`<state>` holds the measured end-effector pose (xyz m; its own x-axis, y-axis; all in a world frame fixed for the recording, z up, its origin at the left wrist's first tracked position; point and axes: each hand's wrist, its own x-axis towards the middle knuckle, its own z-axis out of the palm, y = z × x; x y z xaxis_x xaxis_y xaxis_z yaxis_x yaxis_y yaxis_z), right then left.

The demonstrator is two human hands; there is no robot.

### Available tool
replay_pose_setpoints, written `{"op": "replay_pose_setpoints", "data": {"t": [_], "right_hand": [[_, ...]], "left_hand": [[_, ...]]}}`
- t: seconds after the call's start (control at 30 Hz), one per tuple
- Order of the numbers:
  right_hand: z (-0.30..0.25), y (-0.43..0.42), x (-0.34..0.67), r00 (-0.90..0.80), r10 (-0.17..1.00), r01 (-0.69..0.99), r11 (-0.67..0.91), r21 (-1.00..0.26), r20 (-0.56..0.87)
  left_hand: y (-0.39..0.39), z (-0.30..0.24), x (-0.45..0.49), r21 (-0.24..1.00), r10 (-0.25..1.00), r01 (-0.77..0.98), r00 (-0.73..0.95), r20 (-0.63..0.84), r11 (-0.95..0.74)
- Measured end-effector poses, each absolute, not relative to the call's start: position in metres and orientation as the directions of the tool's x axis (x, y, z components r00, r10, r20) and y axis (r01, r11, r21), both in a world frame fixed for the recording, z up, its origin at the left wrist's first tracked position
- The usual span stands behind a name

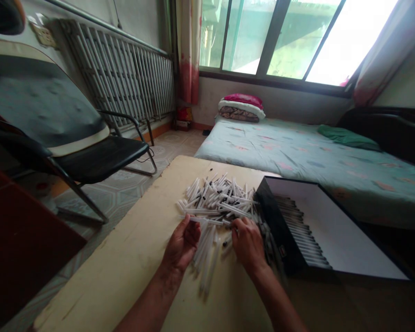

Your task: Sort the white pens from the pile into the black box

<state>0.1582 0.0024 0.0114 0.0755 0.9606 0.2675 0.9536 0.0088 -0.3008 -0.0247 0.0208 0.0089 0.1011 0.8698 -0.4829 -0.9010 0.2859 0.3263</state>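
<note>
Left hand [181, 244]: fingers curled against white pen tubes [214, 203]; grip unclear.
Right hand [248, 244]: fingers bent down into the tubes; cannot tell if gripping.
Tubes: loose, crossing heap between the hands, on a cream table [124, 244].
Black box [280, 226]: just beside, rows lying parallel.
Beyond: bed [263, 147].

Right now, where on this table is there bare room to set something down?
The widest bare tabletop lies left of the left hand, out to the table's edge, beside the heap of white pen-like tubes. It is crowded around the right hand and against the black box, where tubes spill.
</note>
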Motion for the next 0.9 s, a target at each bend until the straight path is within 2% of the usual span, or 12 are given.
{"op": "replay_pose_setpoints", "data": {"t": [0.13,0.4,0.6,0.8,0.87,0.9], "right_hand": [[0.01,0.007,0.148,0.103,0.974,0.989,-0.078,-0.129,0.202],[0.009,0.022,0.143,0.168,0.982,0.984,-0.163,-0.067,0.08],[0.013,0.027,0.141,0.164,0.986,0.985,-0.162,-0.067,0.024],[0.018,0.032,0.143,0.134,0.991,0.987,-0.134,-0.083,-0.013],[0.019,0.03,0.146,0.104,0.994,0.986,-0.099,-0.133,0.031],[0.018,0.028,0.149,0.084,0.994,0.975,-0.066,-0.213,0.075]], "left_hand": [[0.021,0.009,-0.024,0.36,0.876,-0.892,0.079,-0.475,0.275],[0.02,0.009,-0.023,0.439,0.891,-0.855,0.057,-0.45,0.276],[0.02,0.004,-0.023,0.536,0.925,-0.807,0.03,-0.379,0.246],[0.019,0.005,-0.021,0.578,0.928,-0.778,0.018,-0.371,0.246],[0.019,0.006,-0.021,0.588,0.93,-0.77,0.017,-0.367,0.246],[0.019,0.007,-0.021,0.596,0.932,-0.765,0.015,-0.361,0.243]]}}
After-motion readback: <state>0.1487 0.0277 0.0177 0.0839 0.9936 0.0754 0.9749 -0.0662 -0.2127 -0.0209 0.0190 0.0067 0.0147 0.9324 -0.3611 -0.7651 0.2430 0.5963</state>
